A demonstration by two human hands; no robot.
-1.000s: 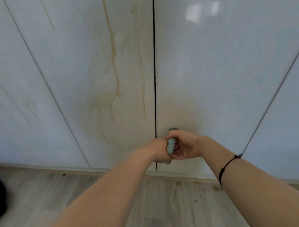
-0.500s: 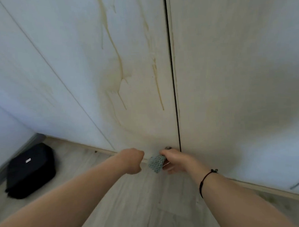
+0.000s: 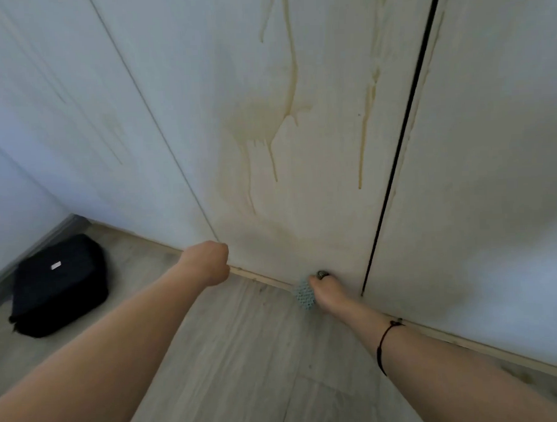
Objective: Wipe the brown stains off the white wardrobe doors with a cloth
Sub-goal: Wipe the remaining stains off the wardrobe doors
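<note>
The left hand (image 3: 207, 261) has let go of the blue cloth (image 3: 304, 297), fingers curled and empty. The right hand (image 3: 327, 290) alone grips it below the brown stains (image 3: 263, 122), ready to wipe.

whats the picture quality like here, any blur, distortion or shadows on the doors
Head view: wide-angle bending makes the seams of the white wardrobe doors fan outward; overall soft, the right hand and its blue-green textured cloth slightly smeared; a broad shadow low on the right door, bluish cast at left; no glare over the brown drip stains.
</note>
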